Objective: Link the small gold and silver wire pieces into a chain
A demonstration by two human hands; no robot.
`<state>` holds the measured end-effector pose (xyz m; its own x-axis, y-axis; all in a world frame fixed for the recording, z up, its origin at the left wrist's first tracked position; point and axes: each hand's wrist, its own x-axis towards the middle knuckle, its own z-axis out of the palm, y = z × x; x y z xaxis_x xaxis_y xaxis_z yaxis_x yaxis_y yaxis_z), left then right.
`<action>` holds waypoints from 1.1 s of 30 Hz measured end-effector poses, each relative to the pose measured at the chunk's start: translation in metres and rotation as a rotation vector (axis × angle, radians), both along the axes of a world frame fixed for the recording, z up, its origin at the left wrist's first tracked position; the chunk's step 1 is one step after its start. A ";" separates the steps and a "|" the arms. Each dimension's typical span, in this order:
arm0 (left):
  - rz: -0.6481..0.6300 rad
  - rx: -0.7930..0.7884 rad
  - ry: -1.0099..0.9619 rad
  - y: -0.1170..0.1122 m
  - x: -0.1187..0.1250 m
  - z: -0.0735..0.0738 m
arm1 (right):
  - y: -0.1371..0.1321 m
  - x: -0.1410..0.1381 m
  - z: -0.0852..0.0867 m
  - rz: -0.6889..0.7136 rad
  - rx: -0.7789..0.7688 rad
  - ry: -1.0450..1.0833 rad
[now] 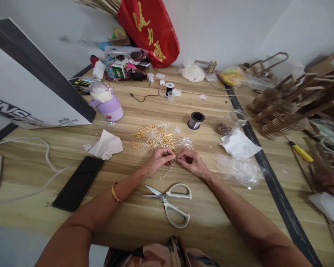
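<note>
My left hand point(159, 158) and my right hand point(191, 161) meet over the wooden table point(133, 218), fingers pinched together at a thin strand of small beads point(167, 171) that hangs down between them. Just beyond my fingers lies a heap of gold and clear beads point(156, 138). A gold bangle point(115, 193) is on my left wrist. White-handled scissors point(169, 202) lie open on the table just below my hands.
A black phone point(78, 182) and a crumpled tissue point(107, 145) lie to the left, a purple bottle point(107, 102) behind them. A spool of clear thread point(195, 120), a bead jar point(233, 120), white paper point(239, 145) and plastic bags lie right. Woven wooden baskets point(284, 107) crowd the far right.
</note>
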<state>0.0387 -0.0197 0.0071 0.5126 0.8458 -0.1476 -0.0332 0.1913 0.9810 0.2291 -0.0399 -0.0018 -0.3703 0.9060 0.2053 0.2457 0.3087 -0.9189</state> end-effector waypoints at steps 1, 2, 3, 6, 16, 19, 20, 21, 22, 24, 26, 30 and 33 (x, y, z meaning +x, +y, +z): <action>-0.002 -0.004 -0.002 0.000 0.000 0.000 | 0.000 0.000 0.001 -0.002 0.027 -0.015; -0.004 -0.011 -0.003 0.000 0.000 0.001 | 0.000 0.000 0.002 -0.006 0.052 -0.028; -0.005 -0.019 -0.002 0.000 0.000 0.001 | -0.001 -0.001 0.002 -0.010 0.071 -0.041; -0.006 -0.045 0.001 0.000 0.000 0.002 | -0.002 -0.001 0.005 -0.021 0.091 -0.076; -0.033 -0.030 0.007 0.000 0.001 0.002 | -0.002 0.000 0.000 -0.052 0.011 -0.088; -0.053 -0.026 0.009 0.000 0.001 0.002 | -0.002 0.000 0.000 -0.059 -0.021 -0.048; -0.056 -0.023 0.009 0.000 0.001 0.002 | -0.002 0.000 0.001 -0.059 -0.029 -0.040; -0.057 -0.022 0.009 0.000 0.001 0.002 | -0.002 0.000 0.001 -0.059 -0.036 -0.035; -0.058 -0.021 0.010 0.000 0.001 0.002 | -0.002 0.000 0.002 -0.057 -0.042 -0.034; -0.061 -0.018 0.013 0.000 0.001 0.002 | -0.002 0.000 0.002 -0.048 -0.058 -0.035; -0.064 -0.012 0.011 0.000 0.001 0.001 | -0.002 0.000 0.002 -0.036 -0.074 -0.034; -0.071 -0.013 0.000 0.001 0.001 0.000 | -0.002 0.000 0.001 -0.029 -0.086 -0.025; -0.068 -0.018 -0.008 0.001 0.001 0.000 | -0.002 0.000 0.002 -0.023 -0.097 -0.017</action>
<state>0.0395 -0.0183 0.0073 0.5703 0.8061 -0.1579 -0.0278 0.2110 0.9771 0.2293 -0.0421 0.0004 -0.3520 0.9295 0.1103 0.2679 0.2129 -0.9396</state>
